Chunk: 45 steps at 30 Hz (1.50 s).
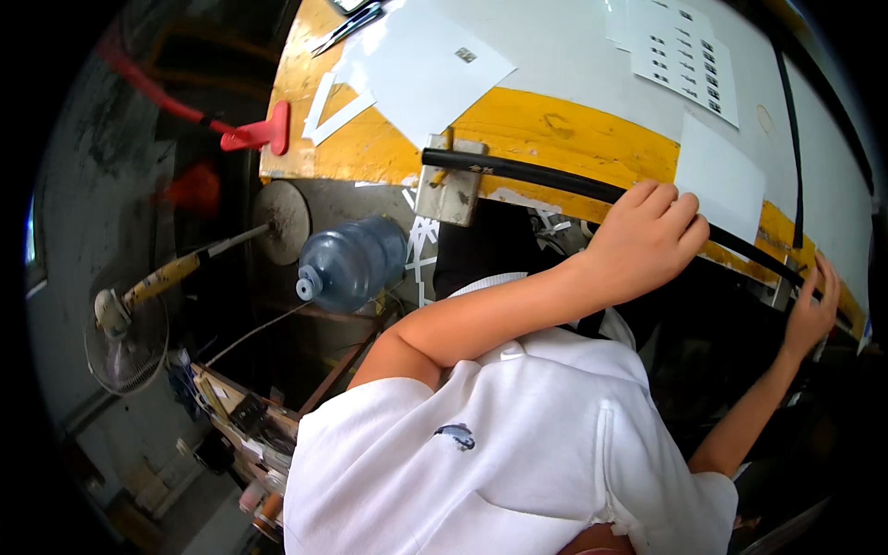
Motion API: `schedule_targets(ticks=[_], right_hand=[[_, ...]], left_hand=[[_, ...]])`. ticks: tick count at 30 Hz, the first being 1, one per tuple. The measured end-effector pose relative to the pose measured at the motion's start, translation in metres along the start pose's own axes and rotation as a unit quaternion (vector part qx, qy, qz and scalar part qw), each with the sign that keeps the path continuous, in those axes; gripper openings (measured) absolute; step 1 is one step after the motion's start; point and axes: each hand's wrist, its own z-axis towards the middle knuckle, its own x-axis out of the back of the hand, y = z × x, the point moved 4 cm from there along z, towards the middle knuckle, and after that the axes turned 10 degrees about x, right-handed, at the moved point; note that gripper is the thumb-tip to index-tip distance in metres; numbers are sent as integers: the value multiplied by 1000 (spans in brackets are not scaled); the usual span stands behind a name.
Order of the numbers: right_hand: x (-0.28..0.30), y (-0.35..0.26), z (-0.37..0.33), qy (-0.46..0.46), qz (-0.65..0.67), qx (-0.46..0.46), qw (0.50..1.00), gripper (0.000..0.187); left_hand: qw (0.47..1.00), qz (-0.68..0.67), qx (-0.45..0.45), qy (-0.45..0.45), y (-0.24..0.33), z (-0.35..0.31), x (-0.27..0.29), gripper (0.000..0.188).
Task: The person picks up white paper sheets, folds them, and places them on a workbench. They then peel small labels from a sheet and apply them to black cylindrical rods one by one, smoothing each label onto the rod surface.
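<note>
Here, a long black hose (555,180) was seen laid along the yellow front edge of the counter (370,148), its long axis running parallel to that edge from a grey metal bracket (450,180) near the middle toward the right corner. The left hand (647,236) was placed over the hose at roughly its mid-length, fingers curled down across it and knuckles raised, so that the hose was pressed or loosely gripped against the edge; a full closure around it could not be confirmed. The right hand (812,310) was set farther along the same hose, near the right corner, with fingers spread and resting on it, open rather than clenched. The left forearm was carried across the body over a white shirt (499,444), while the right arm was stretched outward. White paper sheets (425,65) lay on the counter beyond the hose. A blue water bottle (356,262) was visible below the front edge, well apart from both hands.
</note>
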Motion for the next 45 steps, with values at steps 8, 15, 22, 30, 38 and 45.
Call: schedule_targets(ticks=[8, 15, 22, 30, 38, 45], right_hand=[[-13, -88, 41, -17, 168, -19, 985, 17], [-37, -116, 52, -149, 301, -39, 941, 28], [-72, -98, 67, -190, 289, 12, 938, 33], [-67, -109, 72, -175, 281, -24, 943, 29], [-64, -109, 69, -144, 282, -43, 947, 24], [-59, -113, 94, -152, 258, -7, 954, 23]], left_hand=[[997, -22, 21, -69, -1, 16, 17, 40], [970, 50, 4, -236, -2, 37, 6, 56], [959, 98, 15, -267, -13, 45, -7, 58], [961, 108, 36, -251, -20, 58, -18, 51], [961, 91, 53, -255, -16, 61, -23, 49], [939, 108, 69, -319, -12, 64, -18, 57]])
